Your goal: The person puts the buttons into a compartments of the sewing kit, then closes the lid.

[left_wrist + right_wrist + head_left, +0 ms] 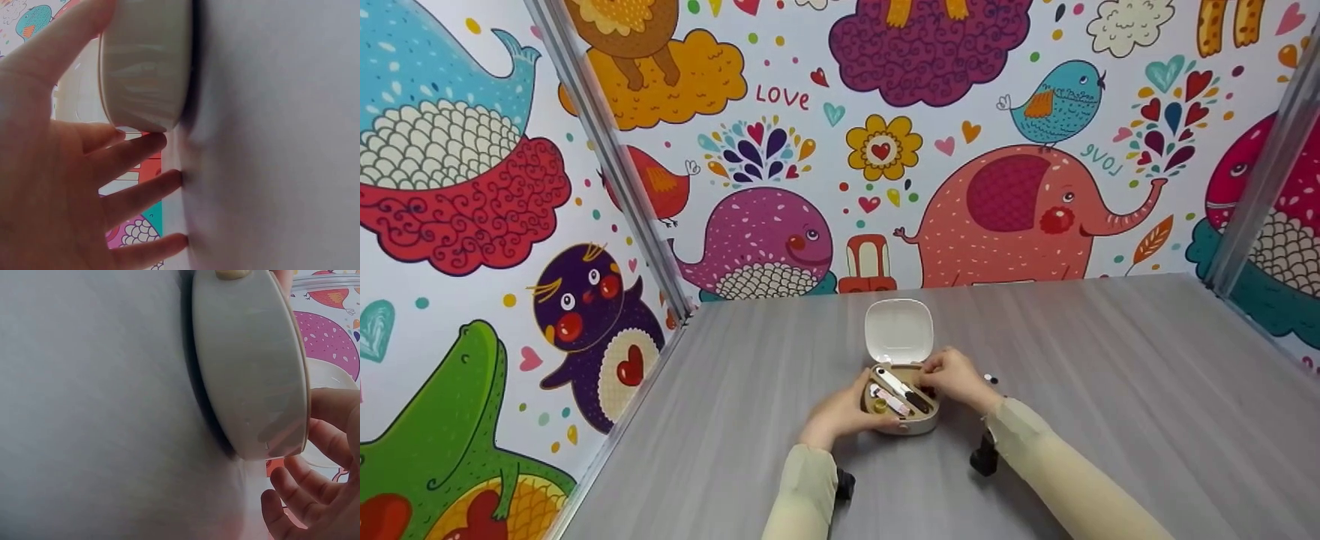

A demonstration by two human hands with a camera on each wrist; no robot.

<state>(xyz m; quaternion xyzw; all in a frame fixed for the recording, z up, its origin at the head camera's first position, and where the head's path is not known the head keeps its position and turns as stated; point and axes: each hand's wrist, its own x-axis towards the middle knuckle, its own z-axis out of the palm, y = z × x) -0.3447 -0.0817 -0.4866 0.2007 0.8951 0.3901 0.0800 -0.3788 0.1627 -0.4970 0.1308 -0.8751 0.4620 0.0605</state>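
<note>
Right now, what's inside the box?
A black-and-white item, a pink-and-white tube and something yellowish. The right hand hides part of the box's right side.

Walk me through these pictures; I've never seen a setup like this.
There's no robot, just a person working barehanded. The wide picture comes from a camera worn on the head; the two close ones, from the left and right wrists. On the grey table sits a white case, its lid open, with a black-and-white tool and a pink-and-white item inside. The left hand holds the case's side; the right hand reaches over its rim, though whether it grips anything is hidden.
</note>
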